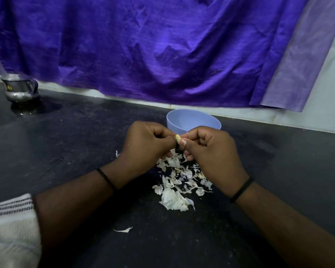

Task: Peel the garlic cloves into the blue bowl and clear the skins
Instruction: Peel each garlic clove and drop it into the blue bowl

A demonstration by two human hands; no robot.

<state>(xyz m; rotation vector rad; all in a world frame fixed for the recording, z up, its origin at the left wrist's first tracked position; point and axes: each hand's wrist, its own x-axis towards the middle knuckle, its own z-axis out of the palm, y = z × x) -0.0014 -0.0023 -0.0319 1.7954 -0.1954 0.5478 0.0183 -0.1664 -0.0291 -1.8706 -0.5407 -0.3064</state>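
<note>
A small pale garlic clove (pixel 178 138) is pinched between both hands just in front of the blue bowl (pixel 193 120). My left hand (pixel 145 146) grips it from the left with curled fingers. My right hand (pixel 209 149) pinches it from the right, thumb nail against the clove. A heap of white garlic skins (pixel 179 182) lies on the dark counter below the hands. What the bowl holds is hidden by its near wall.
A steel jug (pixel 20 89) stands at the far left of the black counter (pixel 85 144). A purple cloth (pixel 162 51) hangs behind. One loose skin (pixel 124 230) lies nearer me. A striped white cloth (pixel 10 225) covers the lower left.
</note>
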